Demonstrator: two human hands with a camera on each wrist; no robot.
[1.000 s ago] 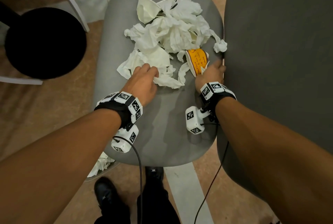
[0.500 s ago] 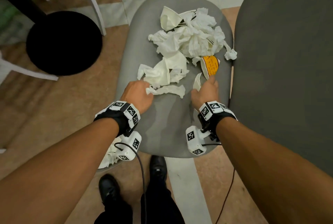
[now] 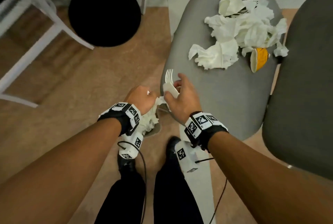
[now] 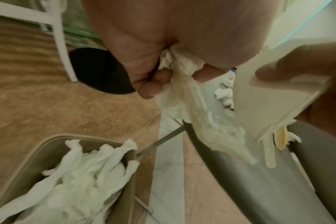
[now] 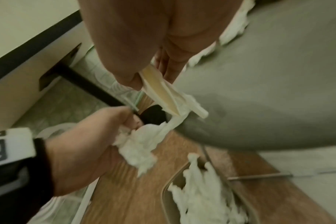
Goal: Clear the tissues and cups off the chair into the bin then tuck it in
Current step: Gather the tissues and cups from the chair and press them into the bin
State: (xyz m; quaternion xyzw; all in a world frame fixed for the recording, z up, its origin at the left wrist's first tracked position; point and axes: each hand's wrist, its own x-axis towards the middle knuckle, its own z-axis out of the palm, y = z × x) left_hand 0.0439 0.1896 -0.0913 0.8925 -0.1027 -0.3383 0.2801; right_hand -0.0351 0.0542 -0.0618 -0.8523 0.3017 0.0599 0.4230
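floor: brown wood-look boards with pale strips, under a grey chair (image 3: 225, 101) whose seat fills the right half of the head view.
tissues on seat: a crumpled white pile (image 3: 239, 31) at the far end of the seat, with one loose wad (image 3: 281, 51) at the right edge beside the darker chair back (image 3: 306, 79).
cups: a yellow paper cup (image 3: 258, 59) lies on its side just near the pile, mouth toward the left; a white cup (image 3: 228, 5) sits tipped at the far end of the pile.
left hand: the left hand (image 3: 142, 97) is off the seat's left edge, forearm reaching forward, fist curled round a bunch of tissue (image 4: 199, 115) that hangs below it.
right hand: the right hand (image 3: 180, 97) is at the seat's near left corner, close beside the left one, thumb and fingers pinching a flat pale paper piece (image 4: 274, 94) and a white plastic fork (image 3: 169, 78), tines pointing away; the other fingers are spread loosely.
link: in the right wrist view a strand of the tissue runs up to what the right hand holds.
bin: a tan bin (image 4: 23, 163) stands on the floor below the hands, beside the chair, with white tissues (image 4: 82, 181) in it.
around: a black round base (image 3: 104, 14), white chair legs (image 3: 41, 33), the person's black shoes (image 3: 173, 148).
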